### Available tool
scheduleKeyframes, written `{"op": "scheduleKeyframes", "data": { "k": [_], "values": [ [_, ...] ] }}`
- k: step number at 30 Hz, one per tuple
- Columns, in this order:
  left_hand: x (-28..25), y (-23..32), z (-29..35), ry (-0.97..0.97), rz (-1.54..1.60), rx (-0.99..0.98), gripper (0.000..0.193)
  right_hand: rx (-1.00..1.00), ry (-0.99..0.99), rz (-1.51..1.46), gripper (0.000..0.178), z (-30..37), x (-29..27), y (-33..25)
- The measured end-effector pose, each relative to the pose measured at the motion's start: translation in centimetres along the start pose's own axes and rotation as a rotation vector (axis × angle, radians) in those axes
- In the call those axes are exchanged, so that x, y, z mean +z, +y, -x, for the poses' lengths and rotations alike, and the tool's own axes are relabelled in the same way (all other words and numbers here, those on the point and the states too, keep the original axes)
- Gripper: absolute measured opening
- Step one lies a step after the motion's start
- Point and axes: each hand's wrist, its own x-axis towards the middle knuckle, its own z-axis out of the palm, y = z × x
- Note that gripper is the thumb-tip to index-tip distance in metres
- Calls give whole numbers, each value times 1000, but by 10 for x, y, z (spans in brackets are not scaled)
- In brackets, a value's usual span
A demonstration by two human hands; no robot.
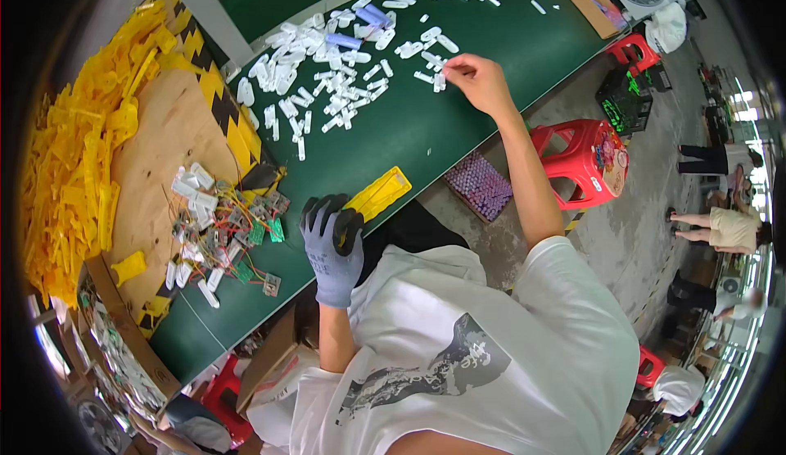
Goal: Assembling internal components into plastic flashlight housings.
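Observation:
My left hand (334,246), in a grey knitted glove with black-coated fingers, is closed on one end of a long yellow plastic shell (381,194) near the table's front edge. The shell's open, hollow side faces up. My right hand (479,81) is bare and reaches over the table, thumb and forefinger pinched together. Its fingertips are at a small group of white plastic pieces (440,83); whatever may be between them is too small to make out. A big spread of white plastic pieces (286,52) covers the table farther left, with purple-blue cylinders (344,41) among them.
Yellow shells (78,160) are heaped on a wooden board (155,140) edged with black-yellow tape at left. Wired circuit boards (233,230) lie in a tangle on the green table (327,160). Right of the table stand a red stool (577,164) and a box of purple cylinders (481,186).

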Motion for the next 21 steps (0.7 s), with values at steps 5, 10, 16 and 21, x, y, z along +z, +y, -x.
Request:
{"op": "scheduleKeyframes", "data": {
  "k": [5, 10, 16, 21],
  "values": [
    [2, 0, -16, -45, -20, -19, 26, -107, 89, 200, 12, -7, -16, 4],
    [8, -22, 16, 142, -107, -24, 23, -80, 167, 40, 10, 10, 22, -9],
    [2, -37, 33, 69, -159, 60, 49, -274, -219, -354, 17, 89, 32, -74],
    [7, -40, 26, 96, -171, 26, 47, -366, -424, -287, 22, 102, 69, -74]
  ]
}}
